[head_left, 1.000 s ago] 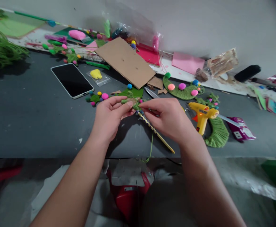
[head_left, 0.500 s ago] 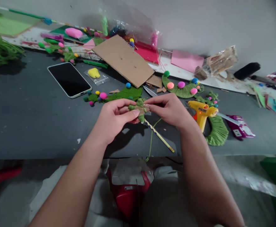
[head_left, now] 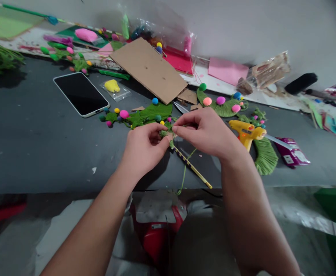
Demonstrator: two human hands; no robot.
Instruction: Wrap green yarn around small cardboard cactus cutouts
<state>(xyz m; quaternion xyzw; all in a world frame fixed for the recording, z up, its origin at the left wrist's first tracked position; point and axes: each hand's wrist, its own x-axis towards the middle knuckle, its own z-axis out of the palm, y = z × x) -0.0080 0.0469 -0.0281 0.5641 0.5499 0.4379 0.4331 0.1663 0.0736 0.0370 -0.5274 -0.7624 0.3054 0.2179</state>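
Lying well left of the cardboard (head_left: 149, 71), a heap of green yarn (head_left: 1, 61) is cut off by the edge of view. Closer on the cardboard's left, a phone (head_left: 81, 94) is set down with its screen dark, and between the two a clear bag (head_left: 123, 94) with something yellow inside is seen. In front of the cardboard, the left hand (head_left: 145, 147) is curled about half closed, and a wrapped piece (head_left: 171, 144) in green is pinched between its thumb and fingers; most of the piece is covered by the hands. A pencil (head_left: 192, 168) is slanted from the piece's lower edge, away from the cardboard; whether they are joined cannot be told. The right hand (head_left: 206, 130), in front and to the right of the cardboard, is nearly closed, its thumb and forefinger tips brought together at the piece; whether anything is gripped cannot be told. Right of the cardboard, a green crescent (head_left: 223, 109) is dotted with pompoms. Farther right and nearer, a glue gun (head_left: 246, 134) is placed, then a purple packet (head_left: 292, 153).
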